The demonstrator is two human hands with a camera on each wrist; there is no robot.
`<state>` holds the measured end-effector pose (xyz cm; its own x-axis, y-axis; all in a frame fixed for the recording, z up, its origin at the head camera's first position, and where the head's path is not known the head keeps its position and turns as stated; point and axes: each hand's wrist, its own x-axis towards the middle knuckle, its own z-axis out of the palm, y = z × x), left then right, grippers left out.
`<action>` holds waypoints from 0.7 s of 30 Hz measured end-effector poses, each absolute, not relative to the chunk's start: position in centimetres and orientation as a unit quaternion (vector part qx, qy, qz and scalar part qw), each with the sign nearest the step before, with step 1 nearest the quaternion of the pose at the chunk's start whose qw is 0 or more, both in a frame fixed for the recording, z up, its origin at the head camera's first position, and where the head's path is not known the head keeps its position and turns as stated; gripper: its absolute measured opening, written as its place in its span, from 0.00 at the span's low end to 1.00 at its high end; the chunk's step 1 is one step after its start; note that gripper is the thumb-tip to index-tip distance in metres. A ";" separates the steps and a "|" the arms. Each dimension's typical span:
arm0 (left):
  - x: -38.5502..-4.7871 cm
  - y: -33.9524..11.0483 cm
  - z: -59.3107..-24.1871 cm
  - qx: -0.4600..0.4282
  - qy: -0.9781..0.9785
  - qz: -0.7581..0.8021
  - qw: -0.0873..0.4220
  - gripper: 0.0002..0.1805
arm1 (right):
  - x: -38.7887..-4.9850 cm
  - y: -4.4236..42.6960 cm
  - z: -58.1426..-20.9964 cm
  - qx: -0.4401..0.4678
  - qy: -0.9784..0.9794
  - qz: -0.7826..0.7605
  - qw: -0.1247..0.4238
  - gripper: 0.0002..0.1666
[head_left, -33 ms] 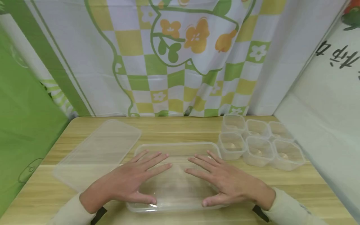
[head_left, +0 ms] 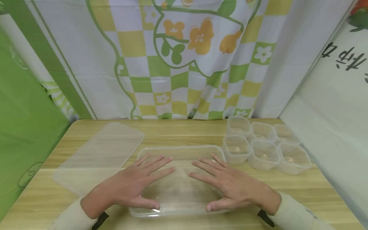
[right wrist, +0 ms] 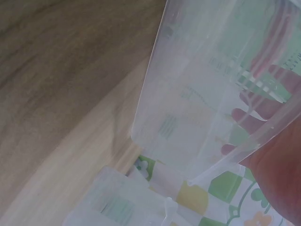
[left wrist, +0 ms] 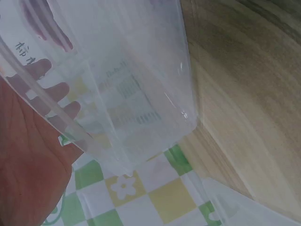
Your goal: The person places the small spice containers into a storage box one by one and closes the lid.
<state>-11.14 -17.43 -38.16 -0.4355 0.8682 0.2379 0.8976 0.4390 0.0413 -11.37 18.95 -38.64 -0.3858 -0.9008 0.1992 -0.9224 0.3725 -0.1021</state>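
A clear plastic rectangular box (head_left: 181,195) stands without a lid on the table, in front of the person. Over its left side spreads the left hand (head_left: 129,188), palm down with straight, parted fingers. The right hand (head_left: 234,185) mirrors it over the right side, fingers pointing inward. Neither hand holds anything. In the left wrist view, the left hand (left wrist: 30,150) is at the box's rim, its fingers seen through the clear wall (left wrist: 146,89). The right wrist view shows the right hand (right wrist: 280,165) likewise at the rim. Whether the palms touch the rim, I cannot tell.
A flat translucent lid (head_left: 100,156) lies on the wooden table (head_left: 178,132), left of the box. Several small clear square containers (head_left: 264,158) stand in two rows at the right, one close to the box's far right corner. A patterned curtain (head_left: 161,76) hangs behind the table.
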 end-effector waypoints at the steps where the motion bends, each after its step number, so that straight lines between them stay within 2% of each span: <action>1: -11.2 -17.4 -38.2 -0.523 -0.844 -0.082 0.090 0.54 | -11.4 18.9 -38.6 0.552 -0.826 0.099 0.055 0.54; 6: -11.2 -17.6 -38.2 -0.512 -0.850 -0.094 0.078 0.56 | -11.3 19.0 -38.5 0.552 -0.825 0.108 0.058 0.57; 13: -10.9 -18.0 -38.1 -0.495 -0.858 -0.106 0.087 0.64 | -11.1 19.6 -37.8 0.550 -0.822 0.131 0.072 0.58; 21: -10.7 -19.6 -38.1 -0.454 -0.876 -0.148 0.069 0.71 | -11.1 20.9 -37.1 0.531 -0.828 0.154 0.095 0.52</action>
<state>-10.67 -19.59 -38.11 -0.5776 0.7749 0.2566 0.8162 0.5432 0.1969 -11.09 20.94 -37.14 -0.4188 -0.8492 0.3216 -0.9080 0.3894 -0.1543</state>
